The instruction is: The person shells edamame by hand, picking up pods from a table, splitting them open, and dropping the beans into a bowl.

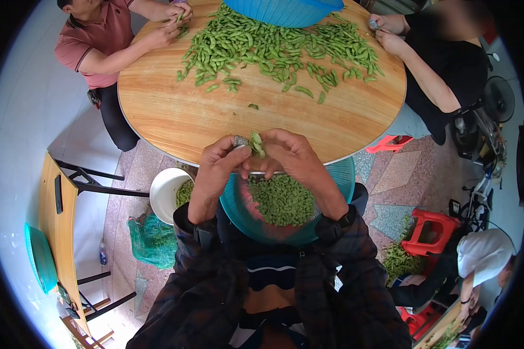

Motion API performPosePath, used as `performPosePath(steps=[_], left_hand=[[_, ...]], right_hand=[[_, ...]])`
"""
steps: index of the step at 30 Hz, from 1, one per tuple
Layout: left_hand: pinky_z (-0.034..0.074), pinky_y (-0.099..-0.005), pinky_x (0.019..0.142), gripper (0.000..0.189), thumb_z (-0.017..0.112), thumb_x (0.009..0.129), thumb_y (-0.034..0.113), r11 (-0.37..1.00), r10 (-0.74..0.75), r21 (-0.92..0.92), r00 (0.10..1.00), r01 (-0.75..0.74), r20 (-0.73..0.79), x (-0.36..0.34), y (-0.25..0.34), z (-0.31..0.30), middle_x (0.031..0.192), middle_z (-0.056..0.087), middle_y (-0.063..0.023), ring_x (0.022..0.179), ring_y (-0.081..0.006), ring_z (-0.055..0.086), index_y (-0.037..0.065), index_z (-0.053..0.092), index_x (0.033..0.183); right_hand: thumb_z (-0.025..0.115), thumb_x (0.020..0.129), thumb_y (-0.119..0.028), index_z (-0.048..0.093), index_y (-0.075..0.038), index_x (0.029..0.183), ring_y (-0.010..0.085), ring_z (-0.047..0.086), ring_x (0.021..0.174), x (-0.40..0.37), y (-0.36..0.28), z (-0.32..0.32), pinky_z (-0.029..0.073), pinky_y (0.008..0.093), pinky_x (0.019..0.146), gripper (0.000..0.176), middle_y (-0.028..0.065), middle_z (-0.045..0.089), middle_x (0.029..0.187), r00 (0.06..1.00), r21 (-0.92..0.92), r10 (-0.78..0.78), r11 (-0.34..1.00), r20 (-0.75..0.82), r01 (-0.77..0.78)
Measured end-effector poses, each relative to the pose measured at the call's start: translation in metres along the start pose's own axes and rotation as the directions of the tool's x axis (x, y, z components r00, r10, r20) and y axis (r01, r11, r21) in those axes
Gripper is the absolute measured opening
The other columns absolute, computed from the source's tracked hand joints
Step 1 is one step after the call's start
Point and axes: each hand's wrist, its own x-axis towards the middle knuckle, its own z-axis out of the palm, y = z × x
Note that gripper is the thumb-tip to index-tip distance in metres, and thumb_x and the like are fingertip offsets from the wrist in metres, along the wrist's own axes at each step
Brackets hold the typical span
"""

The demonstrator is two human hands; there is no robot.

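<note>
My left hand (220, 168) and my right hand (296, 156) meet at the near edge of the round table. Pinched between the fingers of both is a green soybean pod (256, 144), which looks split open. A grey wrap (240, 141) covers a fingertip of my left hand. Below the hands, a teal plastic basket (229, 200) rests at my lap, with shelled green soybeans (282, 200) in it. Beyond the hands, a large heap of unshelled soybean pods (244, 46) is spread over the wooden tabletop (174, 116).
A blue basket (285, 13) stands on the heap's far side. Two people sit across, handling pods. At left are a white bucket (162, 192), a green mesh bag (151, 241) and a side table (61, 227). A red stool (431, 232) and another person are at right.
</note>
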Motion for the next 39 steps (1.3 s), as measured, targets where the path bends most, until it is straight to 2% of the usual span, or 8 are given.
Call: performPosePath(steps=[7, 12, 22, 24, 27, 34, 36, 39], left_hand=[[0.050, -0.0232, 0.059, 0.009, 0.063, 0.099, 0.009, 0.986, 0.076, 0.156, 0.993, -0.061, -0.086, 0.004, -0.005, 0.007, 0.077, 0.064, -0.0013, 0.066, -0.0080, 0.059, 0.001, 0.067, 0.098], [0.050, -0.0228, 0.060, 0.008, 0.063, 0.099, 0.009, 0.975, 0.121, 0.203, 0.982, -0.090, -0.148, 0.001, -0.005, 0.009, 0.078, 0.065, -0.0010, 0.068, -0.0074, 0.060, 0.002, 0.066, 0.098], [0.050, -0.0235, 0.062, 0.010, 0.062, 0.100, 0.011, 0.995, 0.064, 0.087, 0.994, -0.057, -0.084, 0.000, -0.011, 0.007, 0.082, 0.068, -0.0029, 0.069, -0.0100, 0.063, 0.002, 0.066, 0.099], [0.050, -0.0234, 0.062, 0.010, 0.062, 0.100, 0.011, 0.989, 0.101, 0.120, 0.991, -0.090, -0.088, 0.000, -0.014, 0.010, 0.081, 0.068, -0.0027, 0.069, -0.0095, 0.062, 0.001, 0.066, 0.099], [0.048, -0.0228, 0.059, 0.010, 0.062, 0.100, 0.010, 0.980, 0.129, 0.163, 0.987, -0.112, -0.100, 0.002, -0.012, 0.015, 0.078, 0.066, -0.0016, 0.067, -0.0077, 0.060, 0.001, 0.064, 0.096], [0.047, -0.0238, 0.058, 0.011, 0.063, 0.099, 0.013, 0.970, 0.095, 0.236, 0.986, -0.061, -0.135, 0.001, -0.006, 0.022, 0.076, 0.064, 0.0004, 0.067, -0.0071, 0.059, 0.003, 0.063, 0.093], [0.048, -0.0235, 0.060, 0.011, 0.063, 0.098, 0.014, 0.990, 0.037, 0.140, 0.988, -0.016, -0.152, 0.000, -0.005, 0.024, 0.075, 0.063, 0.0006, 0.068, -0.0073, 0.059, 0.004, 0.065, 0.093], [0.047, -0.0230, 0.059, 0.009, 0.063, 0.096, 0.010, 0.990, 0.040, 0.139, 0.989, -0.021, -0.141, 0.001, -0.003, 0.026, 0.073, 0.062, 0.0006, 0.066, -0.0074, 0.058, 0.004, 0.065, 0.090]], right_hand=[[0.053, 0.106, -0.017, 0.056, 0.009, 0.133, 0.0151, 0.069, 0.070, -0.001, 0.005, 0.001, 0.059, 0.0273, 0.066, 0.037, 0.0130, 0.070, 0.091, 0.999, -0.099, -0.003, 0.995, -0.050, -0.002], [0.060, 0.103, -0.021, 0.061, 0.009, 0.123, 0.0151, 0.070, 0.075, -0.001, 0.003, 0.017, 0.057, 0.0263, 0.066, 0.036, 0.0130, 0.072, 0.092, 0.986, -0.175, -0.129, 0.978, -0.104, 0.110], [0.060, 0.103, -0.019, 0.062, 0.006, 0.117, 0.0122, 0.067, 0.069, 0.006, 0.011, 0.015, 0.054, 0.0241, 0.059, 0.029, 0.0091, 0.071, 0.084, 0.988, -0.130, -0.134, 0.984, -0.073, 0.124], [0.057, 0.102, -0.015, 0.062, 0.004, 0.110, 0.0117, 0.066, 0.066, 0.007, 0.010, 0.016, 0.053, 0.0239, 0.056, 0.021, 0.0082, 0.071, 0.083, 0.991, -0.123, -0.058, 0.991, -0.121, 0.043], [0.054, 0.100, -0.012, 0.061, 0.003, 0.108, 0.0109, 0.064, 0.063, 0.009, 0.010, 0.014, 0.050, 0.0240, 0.052, 0.018, 0.0074, 0.069, 0.082, 0.992, -0.120, -0.067, 0.991, -0.103, 0.055], [0.052, 0.100, -0.017, 0.064, 0.001, 0.104, 0.0097, 0.056, 0.057, 0.009, 0.008, 0.003, 0.042, 0.0241, 0.047, 0.022, 0.0049, 0.066, 0.078, 0.998, -0.162, 0.009, 0.987, -0.060, -0.019], [0.051, 0.100, -0.018, 0.065, 0.001, 0.103, 0.0093, 0.054, 0.054, 0.005, 0.009, -0.003, 0.039, 0.0244, 0.045, 0.024, 0.0042, 0.064, 0.076, 0.999, -0.194, 0.012, 0.981, -0.030, -0.018], [0.051, 0.099, -0.016, 0.065, 0.001, 0.103, 0.0085, 0.050, 0.051, 0.002, 0.007, -0.007, 0.036, 0.0250, 0.044, 0.022, 0.0019, 0.059, 0.071, 0.997, -0.145, 0.073, 0.987, -0.016, -0.075]])
